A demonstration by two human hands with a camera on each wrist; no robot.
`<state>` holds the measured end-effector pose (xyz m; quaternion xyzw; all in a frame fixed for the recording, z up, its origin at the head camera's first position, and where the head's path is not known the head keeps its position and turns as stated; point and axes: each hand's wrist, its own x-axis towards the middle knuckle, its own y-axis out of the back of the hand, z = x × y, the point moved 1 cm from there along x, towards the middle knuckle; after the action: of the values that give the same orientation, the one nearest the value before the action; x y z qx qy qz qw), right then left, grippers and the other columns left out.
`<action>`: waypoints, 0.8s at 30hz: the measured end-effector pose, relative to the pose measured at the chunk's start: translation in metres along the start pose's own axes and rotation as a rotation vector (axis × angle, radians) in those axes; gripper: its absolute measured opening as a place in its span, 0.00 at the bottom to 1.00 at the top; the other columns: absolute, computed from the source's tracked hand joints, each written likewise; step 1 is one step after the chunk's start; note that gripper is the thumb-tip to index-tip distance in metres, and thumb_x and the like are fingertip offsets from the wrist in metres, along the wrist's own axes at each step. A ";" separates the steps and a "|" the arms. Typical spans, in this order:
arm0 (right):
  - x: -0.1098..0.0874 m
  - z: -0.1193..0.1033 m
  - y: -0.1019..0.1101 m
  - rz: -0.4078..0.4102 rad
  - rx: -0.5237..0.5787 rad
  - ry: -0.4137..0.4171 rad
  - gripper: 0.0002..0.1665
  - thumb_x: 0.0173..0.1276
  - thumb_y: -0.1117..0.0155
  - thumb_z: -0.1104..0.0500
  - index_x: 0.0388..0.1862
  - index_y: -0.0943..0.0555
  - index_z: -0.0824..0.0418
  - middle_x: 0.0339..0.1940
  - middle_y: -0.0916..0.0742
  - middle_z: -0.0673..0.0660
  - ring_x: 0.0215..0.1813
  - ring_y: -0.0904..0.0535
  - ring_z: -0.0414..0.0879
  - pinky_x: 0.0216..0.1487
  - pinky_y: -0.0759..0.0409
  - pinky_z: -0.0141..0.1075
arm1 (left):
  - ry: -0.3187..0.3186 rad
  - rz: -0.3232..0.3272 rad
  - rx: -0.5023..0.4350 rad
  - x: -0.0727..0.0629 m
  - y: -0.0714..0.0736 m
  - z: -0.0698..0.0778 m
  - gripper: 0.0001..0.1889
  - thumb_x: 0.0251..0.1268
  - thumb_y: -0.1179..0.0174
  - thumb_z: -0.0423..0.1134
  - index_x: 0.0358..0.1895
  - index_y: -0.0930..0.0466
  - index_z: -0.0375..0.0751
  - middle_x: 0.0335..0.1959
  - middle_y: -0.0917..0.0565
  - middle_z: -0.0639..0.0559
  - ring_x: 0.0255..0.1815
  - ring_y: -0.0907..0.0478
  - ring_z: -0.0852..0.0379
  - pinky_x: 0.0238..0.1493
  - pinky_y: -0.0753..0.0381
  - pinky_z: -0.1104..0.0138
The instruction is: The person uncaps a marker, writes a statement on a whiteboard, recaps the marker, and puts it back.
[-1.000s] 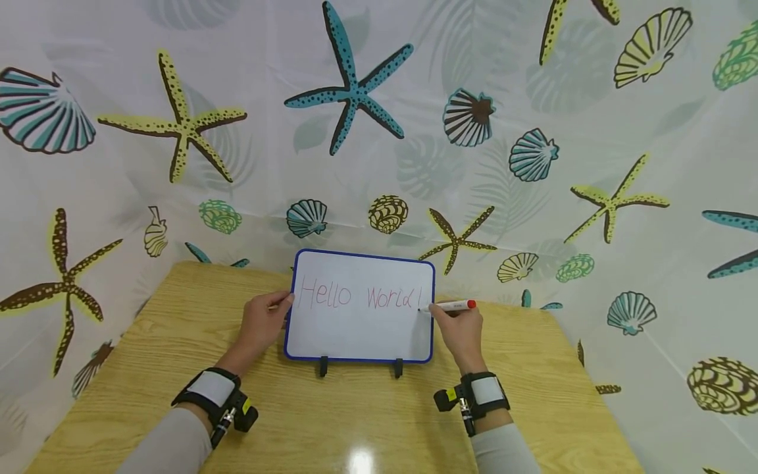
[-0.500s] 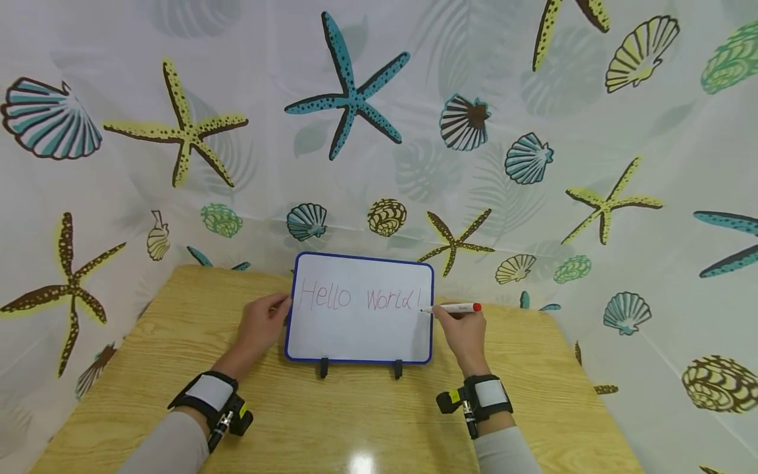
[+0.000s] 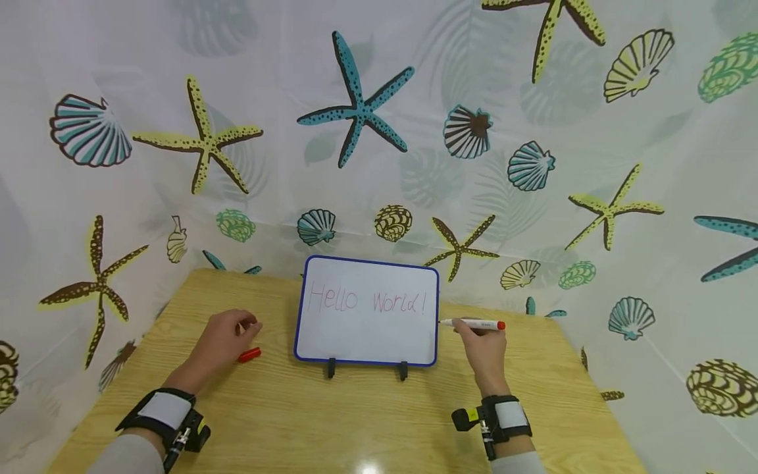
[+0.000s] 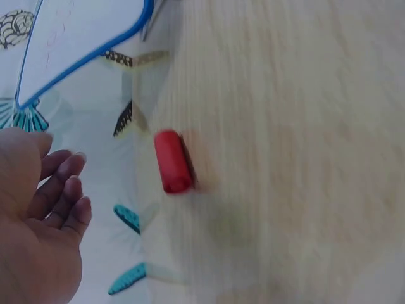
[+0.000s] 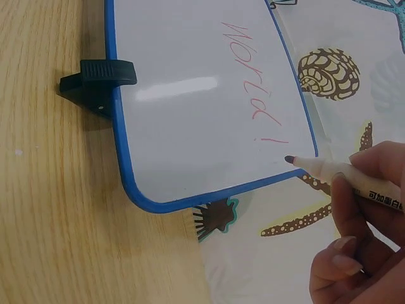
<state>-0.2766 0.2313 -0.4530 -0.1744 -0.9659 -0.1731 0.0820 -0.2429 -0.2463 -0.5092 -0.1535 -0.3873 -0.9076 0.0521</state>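
A small whiteboard [image 3: 367, 336] with a blue frame stands tilted back, with "Hello World!" written on it in thin red strokes. My right hand [image 3: 487, 352] pinches a white marker [image 3: 474, 323] with a red end, just right of the board's edge. In the right wrist view the marker's dark tip [image 5: 290, 159] is uncapped and overlaps the board near the exclamation mark. To the board's left, my left hand [image 3: 222, 339] holds nothing, its fingers loosely bent. A red marker cap [image 4: 172, 162] lies on the table close by that hand.
Two black stand feet [image 3: 331, 367] prop the whiteboard's lower edge on the light wooden table [image 3: 331, 428]. Behind and around it hangs a white curtain [image 3: 272, 191] printed with starfish and shells. Each wrist wears a strapped camera [image 3: 464, 419].
My left hand has left the whiteboard's left edge and moved left and down, and the red cap now shows beside it. My right hand has drawn the marker rightward off the writing.
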 end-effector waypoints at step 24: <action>-0.011 0.032 0.016 -0.019 0.267 -0.203 0.19 0.69 0.27 0.51 0.41 0.13 0.68 0.25 0.13 0.49 0.26 0.31 0.40 0.22 0.31 0.30 | 0.171 -0.119 -0.080 -0.028 -0.014 -0.018 0.14 0.74 0.37 0.41 0.48 0.17 0.30 0.37 0.14 0.47 0.34 0.20 0.57 0.32 0.20 0.65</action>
<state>-0.2642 0.2534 -0.4804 -0.1693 -0.9852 -0.0253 0.0050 -0.2239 -0.2498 -0.5392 -0.0543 -0.3531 -0.9337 0.0249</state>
